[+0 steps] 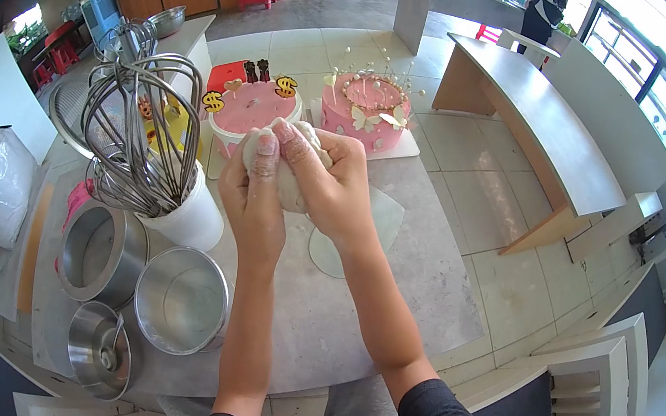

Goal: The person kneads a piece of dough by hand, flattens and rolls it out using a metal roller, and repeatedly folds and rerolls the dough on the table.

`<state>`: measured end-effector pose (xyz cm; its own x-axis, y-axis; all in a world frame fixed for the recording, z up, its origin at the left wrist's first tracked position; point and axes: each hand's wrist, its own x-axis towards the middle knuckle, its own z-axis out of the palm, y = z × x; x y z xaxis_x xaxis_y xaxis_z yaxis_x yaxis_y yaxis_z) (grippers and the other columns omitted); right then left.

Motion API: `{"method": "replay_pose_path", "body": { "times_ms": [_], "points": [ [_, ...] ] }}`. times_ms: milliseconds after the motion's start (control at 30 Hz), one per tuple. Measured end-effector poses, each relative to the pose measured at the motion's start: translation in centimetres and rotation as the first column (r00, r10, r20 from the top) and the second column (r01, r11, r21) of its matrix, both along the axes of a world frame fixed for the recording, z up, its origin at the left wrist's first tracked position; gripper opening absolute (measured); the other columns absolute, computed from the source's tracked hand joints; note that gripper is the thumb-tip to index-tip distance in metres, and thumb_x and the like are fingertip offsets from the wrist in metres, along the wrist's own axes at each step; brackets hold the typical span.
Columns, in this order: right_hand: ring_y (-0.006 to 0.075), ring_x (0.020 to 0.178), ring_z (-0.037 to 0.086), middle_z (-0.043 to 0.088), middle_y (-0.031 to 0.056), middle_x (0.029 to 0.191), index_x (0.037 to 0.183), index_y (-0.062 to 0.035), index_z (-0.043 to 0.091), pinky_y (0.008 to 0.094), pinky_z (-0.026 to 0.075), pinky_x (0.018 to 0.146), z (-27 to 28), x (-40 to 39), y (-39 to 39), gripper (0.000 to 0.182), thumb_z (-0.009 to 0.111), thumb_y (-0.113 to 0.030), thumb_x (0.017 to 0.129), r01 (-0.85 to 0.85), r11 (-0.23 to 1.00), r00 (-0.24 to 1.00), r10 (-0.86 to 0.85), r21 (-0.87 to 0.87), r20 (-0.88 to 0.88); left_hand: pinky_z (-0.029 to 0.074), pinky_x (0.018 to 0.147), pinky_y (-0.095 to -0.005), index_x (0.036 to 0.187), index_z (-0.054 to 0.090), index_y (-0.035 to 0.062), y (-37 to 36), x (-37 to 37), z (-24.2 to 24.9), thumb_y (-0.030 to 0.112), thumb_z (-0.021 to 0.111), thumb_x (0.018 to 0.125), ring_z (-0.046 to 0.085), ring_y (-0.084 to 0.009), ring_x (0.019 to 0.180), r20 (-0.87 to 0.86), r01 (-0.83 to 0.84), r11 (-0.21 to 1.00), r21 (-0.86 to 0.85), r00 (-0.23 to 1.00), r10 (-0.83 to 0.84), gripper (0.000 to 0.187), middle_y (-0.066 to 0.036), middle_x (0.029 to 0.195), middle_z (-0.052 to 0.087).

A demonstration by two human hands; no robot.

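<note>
Both of my hands are wrapped round a lump of whitish dough [290, 191], held up above the grey table [314, 327]. My left hand [258, 187] grips it from the left, thumb on top. From the other side my right hand [335, 186] closes on it, its thumb pressing next to the left one. Whitish residue coats the thumbs. Under my right hand lies a thin pale-green sheet [374, 222]. Just beyond my hands stand a pink cake with dollar-sign toppers [252, 115] and a pink cake with butterflies and beads [364, 113].
Several whisks [147, 118] stand in a white bucket [196, 217] at the left. Near it are a round metal tin [183, 302], a ring-rimmed metal pan [96, 249] and a steel bowl [89, 344]. White chairs [607, 400] stand to the right. A person [545, 15] is far back.
</note>
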<state>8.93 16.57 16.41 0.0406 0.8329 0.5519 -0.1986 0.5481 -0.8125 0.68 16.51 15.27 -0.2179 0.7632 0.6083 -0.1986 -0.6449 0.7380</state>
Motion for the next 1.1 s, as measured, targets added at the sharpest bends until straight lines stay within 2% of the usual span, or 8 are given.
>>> {"method": "replay_pose_path", "body": {
  "times_ms": [233,367,500,600,700,900,967,1100],
  "points": [
    [0.0027,0.055,0.052,0.058,-0.0009,0.066,0.074,-0.0037,0.060,0.0196,0.039,0.046,1.0,-0.8,-1.4,0.029,0.051,-0.024,0.092,-0.467,0.870,0.814,0.353,-0.158,-0.461,0.032,0.046,-0.0285,0.067,0.051,-0.0010,-1.7,-0.1,0.4,0.020,0.056,0.088,0.044,-0.0135,0.051,-0.116,-0.381,0.873,0.303,0.895,0.431,0.030,-0.006,0.056,0.046],
    [0.0044,0.056,0.052,0.058,-0.0004,0.069,0.077,-0.0048,0.060,0.0204,0.041,0.048,0.5,-1.0,-0.8,0.025,0.051,-0.023,0.092,-0.537,0.831,0.733,0.375,-0.145,-0.567,0.030,0.044,-0.0311,0.063,0.048,-0.0007,-0.9,-0.8,0.3,0.015,0.059,0.084,0.042,-0.0202,0.047,-0.187,-0.396,0.717,0.573,0.789,0.585,0.029,-0.008,0.054,0.044],
    [0.0040,0.059,0.052,0.058,0.0003,0.071,0.080,-0.0032,0.060,0.0210,0.041,0.051,0.8,-1.4,-0.9,0.024,0.051,-0.021,0.092,-0.463,0.856,0.719,0.211,-0.231,-0.662,0.034,0.047,-0.0320,0.067,0.051,-0.0013,-0.8,-0.9,-0.1,0.016,0.059,0.086,0.045,-0.0237,0.050,-0.296,-0.404,0.724,0.559,0.718,0.630,0.027,-0.010,0.058,0.047],
    [0.0072,0.059,0.048,0.055,-0.0012,0.066,0.073,-0.0015,0.057,0.0208,0.039,0.056,0.4,-0.2,0.0,0.026,0.055,-0.021,0.091,0.210,0.978,0.954,-0.202,0.013,-0.221,0.043,0.065,-0.0306,0.091,0.056,-0.0010,-0.7,-1.0,0.0,0.026,0.056,0.090,0.055,-0.0210,0.071,-0.319,-0.197,0.967,0.161,0.917,0.240,0.027,-0.009,0.081,0.058],
    [0.0100,0.070,0.048,0.056,0.0009,0.074,0.085,0.0014,0.057,0.0247,0.040,0.066,0.0,1.4,0.0,0.020,0.055,-0.018,0.090,0.503,0.811,0.821,-0.557,0.299,0.128,0.044,0.074,-0.0281,0.105,0.055,0.0008,-0.7,0.1,0.5,0.030,0.055,0.090,0.057,-0.0181,0.082,-0.078,0.116,0.987,0.115,0.991,-0.108,0.032,-0.007,0.094,0.061],
    [0.0147,0.096,0.052,0.055,0.0069,0.098,0.111,-0.0007,0.052,0.0292,0.040,0.086,1.0,1.6,0.0,0.033,0.053,-0.027,0.090,0.184,0.973,0.979,-0.167,0.143,-0.120,0.047,0.082,-0.0275,0.114,0.052,-0.0024,-0.6,-1.2,0.4,0.004,0.072,0.076,0.058,-0.0129,0.097,-0.036,0.445,0.890,-0.102,0.892,-0.451,0.044,-0.008,0.105,0.061],
    [0.0189,0.108,0.052,0.053,0.0144,0.117,0.119,0.0036,0.049,0.0308,0.043,0.089,1.4,2.1,-0.2,0.050,0.044,-0.039,0.091,-0.241,0.967,0.967,0.247,0.078,-0.067,0.047,0.084,-0.0279,0.113,0.053,-0.0026,-0.4,-0.9,0.1,0.004,0.069,0.079,0.058,-0.0133,0.097,-0.017,0.382,0.924,-0.011,0.924,-0.382,0.038,-0.008,0.104,0.061],
    [0.0082,0.089,0.052,0.059,0.0043,0.101,0.112,0.0018,0.055,0.0244,0.045,0.076,0.5,2.7,0.4,0.027,0.055,-0.013,0.089,-0.313,0.948,0.948,0.309,0.048,0.077,0.046,0.085,-0.0280,0.110,0.055,-0.0035,-0.3,-0.5,-0.3,0.002,0.064,0.082,0.057,-0.0131,0.098,0.058,0.274,0.961,0.036,0.960,-0.276,0.030,-0.008,0.104,0.061]
  ]
}}
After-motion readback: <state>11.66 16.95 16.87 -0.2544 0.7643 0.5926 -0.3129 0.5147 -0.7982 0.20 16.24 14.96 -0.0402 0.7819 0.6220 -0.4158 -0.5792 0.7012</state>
